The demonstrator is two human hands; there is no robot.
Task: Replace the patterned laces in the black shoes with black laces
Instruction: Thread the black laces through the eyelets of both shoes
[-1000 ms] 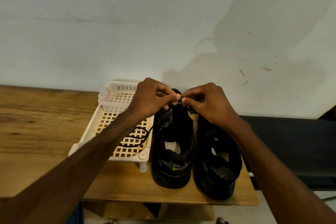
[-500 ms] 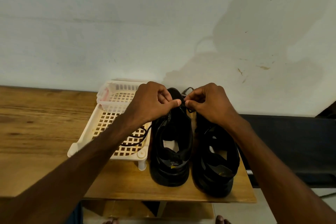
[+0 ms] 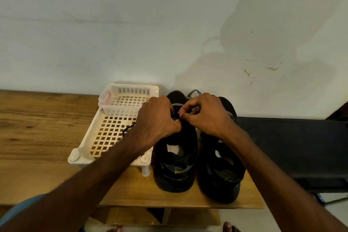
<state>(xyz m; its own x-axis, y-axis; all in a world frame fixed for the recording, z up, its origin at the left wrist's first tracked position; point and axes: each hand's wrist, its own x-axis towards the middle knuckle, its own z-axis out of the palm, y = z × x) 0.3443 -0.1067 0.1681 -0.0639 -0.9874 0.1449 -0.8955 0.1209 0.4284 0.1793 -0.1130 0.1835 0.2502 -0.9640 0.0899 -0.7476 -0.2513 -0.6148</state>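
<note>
Two black shoes stand side by side on the wooden table, heels toward me: the left shoe (image 3: 175,165) and the right shoe (image 3: 220,171). My left hand (image 3: 156,120) and my right hand (image 3: 205,115) meet over the lacing area of the left shoe, fingers curled. My right hand pinches the black-and-white patterned lace (image 3: 194,92), a loop of which sticks up behind my fingers. My left hand's fingertips are curled at the same spot; what they pinch is hidden. A black lace (image 3: 128,129) lies in the white basket, partly covered by my left wrist.
A white plastic lattice basket (image 3: 105,132) stands left of the shoes on the wooden table (image 3: 37,137). A pale wall rises right behind them. A dark bench or cushion (image 3: 291,147) lies to the right, lower than the table. The table's front edge is near the shoe heels.
Both hands have shifted slightly toward me over the left shoe's laces. A loop of patterned lace now shows more clearly behind my right hand.
</note>
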